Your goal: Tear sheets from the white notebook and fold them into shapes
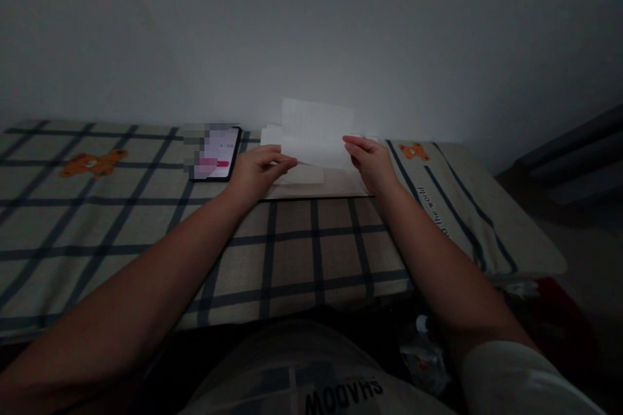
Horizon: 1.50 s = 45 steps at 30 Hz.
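Note:
Between my two hands a sheet of white paper is held up at a tilt, its far edge raised toward the wall. My left hand pinches its near left corner between thumb and fingers. At the right edge, my right hand grips the sheet with thumb and fingertips. Under it lies a smaller pale slip of paper, resting on a flat, light-coloured board or folder with a dark near edge. More white paper shows behind my left hand. The sheet covers part of what lies beneath.
A lit phone lies left of the papers, its screen partly blurred. The table wears a checked cloth with bear prints. A pale wall stands close behind. Below the table's right side are a plastic bag and a red object.

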{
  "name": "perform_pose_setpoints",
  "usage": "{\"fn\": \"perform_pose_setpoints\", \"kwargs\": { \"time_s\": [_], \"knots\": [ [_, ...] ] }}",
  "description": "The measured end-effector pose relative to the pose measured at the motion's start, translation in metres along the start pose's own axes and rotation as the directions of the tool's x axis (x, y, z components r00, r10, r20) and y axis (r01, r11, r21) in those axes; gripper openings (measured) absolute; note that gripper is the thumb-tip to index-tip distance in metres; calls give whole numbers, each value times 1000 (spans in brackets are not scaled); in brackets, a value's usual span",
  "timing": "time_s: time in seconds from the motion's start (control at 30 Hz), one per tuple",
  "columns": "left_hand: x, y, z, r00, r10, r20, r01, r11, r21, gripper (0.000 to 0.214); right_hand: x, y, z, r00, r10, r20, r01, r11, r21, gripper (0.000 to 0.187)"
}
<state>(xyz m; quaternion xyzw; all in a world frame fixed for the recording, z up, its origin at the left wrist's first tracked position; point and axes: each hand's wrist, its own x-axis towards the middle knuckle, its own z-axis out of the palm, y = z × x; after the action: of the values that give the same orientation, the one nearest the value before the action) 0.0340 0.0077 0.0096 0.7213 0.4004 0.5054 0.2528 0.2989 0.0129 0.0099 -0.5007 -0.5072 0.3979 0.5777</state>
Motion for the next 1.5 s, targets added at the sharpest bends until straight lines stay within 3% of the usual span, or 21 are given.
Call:
{"fn": "perform_pose_setpoints", "kwargs": {
  "time_s": [0.17,0.4,0.7,0.83,0.97,1.13,1.3,1.5],
  "knots": [
    [0,0,4,986,-138,-92,121,978,-169,25,1,1,0,996,-30,81,21,993,113,24],
    [2,11,6,938,-335,-90,276,878,-391,25,1,5,1,986,-28,167,19,998,57,32],
    [7,2,8,932,-330,-152,235,867,-440,42,0,5,4,987,-16,162,5,998,69,38],
    [7,3,8,925,-331,-189,218,867,-448,45,-2,-1,4,987,31,160,-62,979,193,49],
    [8,3,8,914,-358,-193,250,868,-429,45,-7,-7,7,948,99,301,-168,963,211,61],
    [8,-4,11,901,-399,-172,290,848,-444,44,-11,-10,11,901,87,425,-176,969,175,67],
    [8,-8,12,880,-455,-135,341,804,-487,43,-12,-14,12,887,82,455,-177,969,171,62],
    [4,2,14,889,-448,-98,349,799,-489,44,-9,-3,11,932,148,330,-192,976,105,40]
  ]
}}
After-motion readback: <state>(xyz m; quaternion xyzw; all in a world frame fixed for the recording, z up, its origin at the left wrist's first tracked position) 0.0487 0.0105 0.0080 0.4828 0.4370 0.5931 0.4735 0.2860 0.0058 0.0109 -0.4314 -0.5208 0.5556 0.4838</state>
